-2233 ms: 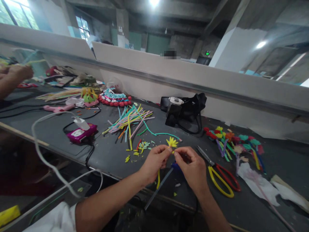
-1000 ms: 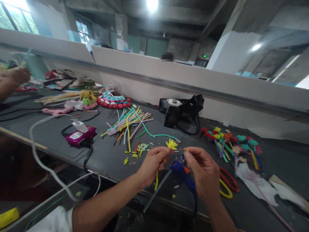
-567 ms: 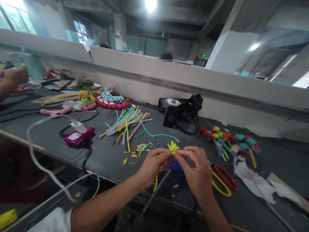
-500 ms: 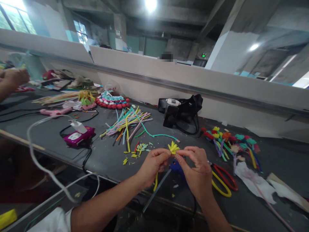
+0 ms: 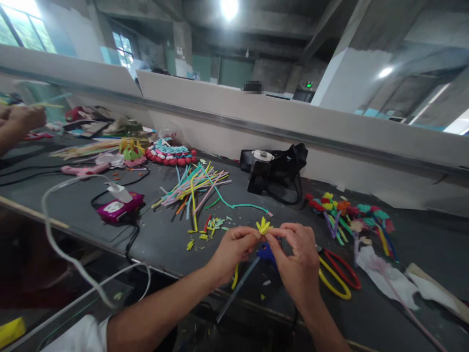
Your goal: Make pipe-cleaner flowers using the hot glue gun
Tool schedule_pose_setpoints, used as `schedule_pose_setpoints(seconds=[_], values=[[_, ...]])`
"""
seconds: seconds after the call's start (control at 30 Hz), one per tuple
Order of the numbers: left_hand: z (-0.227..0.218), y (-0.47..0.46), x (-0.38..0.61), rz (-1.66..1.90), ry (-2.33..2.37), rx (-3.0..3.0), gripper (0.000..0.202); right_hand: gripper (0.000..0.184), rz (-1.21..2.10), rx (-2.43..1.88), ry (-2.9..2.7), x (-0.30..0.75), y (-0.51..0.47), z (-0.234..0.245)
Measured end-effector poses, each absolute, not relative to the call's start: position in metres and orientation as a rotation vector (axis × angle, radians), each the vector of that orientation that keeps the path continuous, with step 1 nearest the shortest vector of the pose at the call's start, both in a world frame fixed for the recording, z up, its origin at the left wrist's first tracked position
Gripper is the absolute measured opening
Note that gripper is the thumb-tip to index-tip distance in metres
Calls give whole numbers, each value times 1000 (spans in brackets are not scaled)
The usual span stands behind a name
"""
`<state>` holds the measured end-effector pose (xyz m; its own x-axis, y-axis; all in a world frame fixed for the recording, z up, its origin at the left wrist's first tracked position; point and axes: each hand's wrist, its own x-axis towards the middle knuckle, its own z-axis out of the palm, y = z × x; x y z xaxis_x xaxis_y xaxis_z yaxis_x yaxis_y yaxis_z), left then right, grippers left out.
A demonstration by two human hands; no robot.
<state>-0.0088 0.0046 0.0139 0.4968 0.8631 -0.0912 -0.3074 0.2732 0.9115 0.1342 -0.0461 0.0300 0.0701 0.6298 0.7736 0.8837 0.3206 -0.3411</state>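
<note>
Between my fingertips is a small yellow pipe-cleaner flower, its petals spread upward. My left hand pinches it from the left, thumb and forefinger closed at its base. From the other side my right hand pinches the same base between thumb and forefinger. Behind and below the fingers lies a blue glue gun, partly hidden, with a clear glue stick jutting toward the table edge. A yellow pipe cleaner hangs near my left palm. Red-and-yellow-handled scissors or pliers lie right of my right hand.
Cut yellow, green and red pieces lie left of my hands, before a pile of pipe cleaners. A black bag stands behind. Finished flowers lie right. A purple power strip and another person's hand are left.
The yellow flower has turned slightly between my fingers, and its petals look more spread. At far left, the other person's hands have shifted a little, with a yellow strip now visible.
</note>
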Motion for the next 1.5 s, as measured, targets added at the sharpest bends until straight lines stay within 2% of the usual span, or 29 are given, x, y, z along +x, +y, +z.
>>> schedule_pose_setpoints(seconds=[0.3, 0.5, 0.63, 0.8, 0.93, 1.13, 1.33, 1.5], values=[[16, 2, -9, 886, 745, 1059, 28, 4, -381, -1415, -1654, 133, -47, 29], [12, 2, -11, 900, 690, 1028, 29, 10, -426, -1416, -1653, 135, -50, 29], [19, -8, -17, 933, 625, 1037, 32, 24, -437, -1323, -1617, 131, -69, 44], [39, -43, -33, 1002, 619, 1011, 29, 21, -375, -1281, -1572, 119, -113, 65], [49, -77, -46, 1033, 606, 1029, 26, 16, -210, -1289, -1528, 106, -156, 59], [51, -123, -61, 1017, 583, 1022, 20, 12, 229, -1355, -1362, 86, -215, 35], [51, -160, -75, 1005, 627, 1011, 19, 26, 564, -1339, -1157, 74, -240, 26], [48, -173, -77, 993, 590, 899, 19, 50, 711, -1208, -1108, 57, -231, 19]])
